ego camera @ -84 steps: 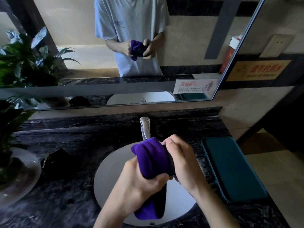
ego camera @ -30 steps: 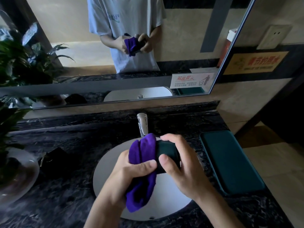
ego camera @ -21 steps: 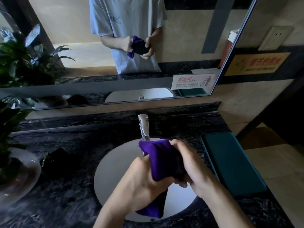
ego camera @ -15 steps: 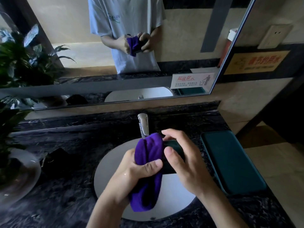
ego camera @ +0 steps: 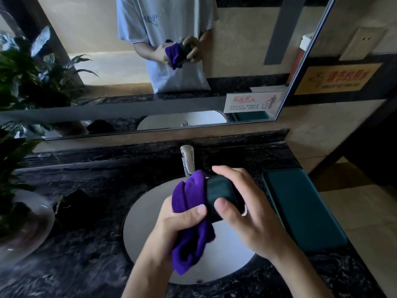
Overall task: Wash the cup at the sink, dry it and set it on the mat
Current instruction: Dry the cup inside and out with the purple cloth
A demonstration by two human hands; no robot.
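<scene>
A dark green cup (ego camera: 219, 195) lies on its side above the white sink (ego camera: 148, 214), held between my two hands. My right hand (ego camera: 247, 214) grips it, thumb on the near side and fingers over the far side. My left hand (ego camera: 171, 224) grips a purple cloth (ego camera: 191, 220) bunched against the cup's left end, and the cloth's tail hangs down over the basin. The dark green mat (ego camera: 300, 207) lies flat on the counter to the right of the sink.
A chrome tap (ego camera: 187, 161) stands just behind the cloth. The dark marble counter (ego camera: 90, 254) carries a potted plant in a glass bowl (ego camera: 23, 229) at the left and a small dark object (ego camera: 73, 205). A mirror (ego camera: 236, 61) covers the wall behind.
Over the last second the cup has turned back and forth in my right hand while my left hand rubbed the cloth over it. The cup's side is uncovered again, as half a second ago.
</scene>
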